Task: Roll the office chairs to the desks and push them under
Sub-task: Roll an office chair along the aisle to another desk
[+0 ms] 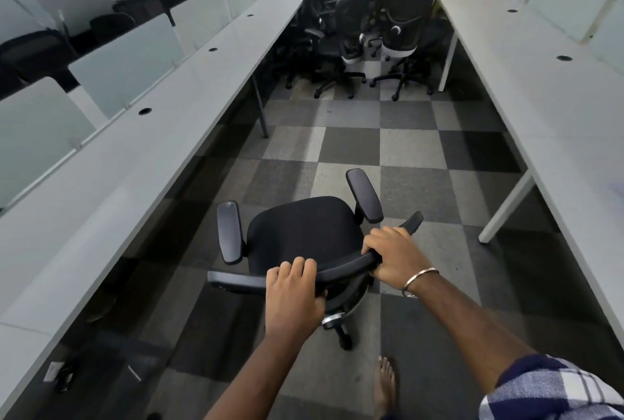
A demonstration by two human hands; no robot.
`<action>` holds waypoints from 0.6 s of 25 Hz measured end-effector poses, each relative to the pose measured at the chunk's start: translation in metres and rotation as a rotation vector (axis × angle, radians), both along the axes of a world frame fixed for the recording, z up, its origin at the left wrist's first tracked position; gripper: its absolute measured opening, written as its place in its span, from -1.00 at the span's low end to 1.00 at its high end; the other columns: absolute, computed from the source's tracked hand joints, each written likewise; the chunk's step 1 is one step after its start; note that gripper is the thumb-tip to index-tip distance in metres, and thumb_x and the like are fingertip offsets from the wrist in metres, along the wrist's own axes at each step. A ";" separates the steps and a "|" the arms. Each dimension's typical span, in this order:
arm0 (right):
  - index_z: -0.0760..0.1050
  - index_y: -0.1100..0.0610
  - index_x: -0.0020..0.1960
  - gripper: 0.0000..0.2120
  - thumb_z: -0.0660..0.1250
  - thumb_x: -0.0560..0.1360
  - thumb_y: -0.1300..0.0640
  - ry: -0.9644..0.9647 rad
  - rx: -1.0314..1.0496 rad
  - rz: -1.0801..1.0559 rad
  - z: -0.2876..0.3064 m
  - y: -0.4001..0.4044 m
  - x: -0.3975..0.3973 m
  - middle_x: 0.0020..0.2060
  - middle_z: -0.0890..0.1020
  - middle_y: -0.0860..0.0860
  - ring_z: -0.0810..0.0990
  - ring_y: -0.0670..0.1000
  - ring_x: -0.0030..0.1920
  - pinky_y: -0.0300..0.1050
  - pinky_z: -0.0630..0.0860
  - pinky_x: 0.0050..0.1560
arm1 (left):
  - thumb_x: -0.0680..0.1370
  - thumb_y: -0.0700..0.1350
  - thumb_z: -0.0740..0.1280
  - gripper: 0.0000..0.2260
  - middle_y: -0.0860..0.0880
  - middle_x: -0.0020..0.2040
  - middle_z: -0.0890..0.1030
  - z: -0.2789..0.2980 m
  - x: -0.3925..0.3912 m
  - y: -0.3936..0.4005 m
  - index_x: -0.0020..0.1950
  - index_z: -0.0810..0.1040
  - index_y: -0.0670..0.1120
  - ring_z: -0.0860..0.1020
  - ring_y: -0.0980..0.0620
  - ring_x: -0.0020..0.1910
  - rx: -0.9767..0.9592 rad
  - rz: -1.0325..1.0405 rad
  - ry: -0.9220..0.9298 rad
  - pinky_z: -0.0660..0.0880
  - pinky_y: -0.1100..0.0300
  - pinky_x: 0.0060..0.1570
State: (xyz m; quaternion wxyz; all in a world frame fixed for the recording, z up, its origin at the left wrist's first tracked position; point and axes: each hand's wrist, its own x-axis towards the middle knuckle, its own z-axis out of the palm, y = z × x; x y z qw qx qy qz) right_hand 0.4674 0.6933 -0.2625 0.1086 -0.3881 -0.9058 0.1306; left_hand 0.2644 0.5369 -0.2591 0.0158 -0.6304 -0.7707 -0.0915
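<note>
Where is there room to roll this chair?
The checkered floor ahead of the chair is bare, between the left desk and the right desk. Farther on, the bunched chairs crowd the aisle.

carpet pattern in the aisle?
Checkered carpet tiles in light grey, dark grey and black; seen in the head view.

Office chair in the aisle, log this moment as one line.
chair: in aisle, not under desk | left hand, right hand: grip backrest top | desks: both sides
</note>
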 end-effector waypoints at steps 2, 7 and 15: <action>0.47 -0.07 -0.13 -0.71 0.46 0.22 0.15 0.013 -0.023 -0.019 0.001 -0.034 0.006 -0.20 0.46 -0.16 0.46 -0.02 -0.11 -0.05 0.36 0.08 | 0.46 0.14 0.32 -0.77 0.12 -0.10 0.42 0.002 0.000 -0.027 0.01 0.41 0.07 0.44 0.02 -0.08 0.002 -0.013 -0.007 0.36 0.07 0.07; 0.48 -0.06 -0.10 -0.76 0.43 0.28 0.11 0.016 -0.031 -0.037 0.006 -0.117 0.030 -0.17 0.47 -0.16 0.47 -0.04 -0.07 -0.09 0.33 0.15 | 0.44 0.13 0.35 -0.76 0.13 -0.11 0.44 0.002 0.016 -0.101 0.01 0.43 0.06 0.45 0.02 -0.10 0.002 -0.040 0.007 0.37 0.06 0.05; 0.50 -0.04 0.00 -0.77 0.38 0.35 0.04 0.009 -0.032 0.019 0.010 -0.231 0.080 -0.09 0.49 -0.15 0.45 -0.03 0.00 -0.09 0.33 0.23 | 0.31 0.07 0.44 -0.71 0.15 -0.19 0.40 -0.001 0.057 -0.206 -0.08 0.42 0.09 0.44 0.01 -0.17 0.059 0.002 0.034 0.28 0.07 -0.07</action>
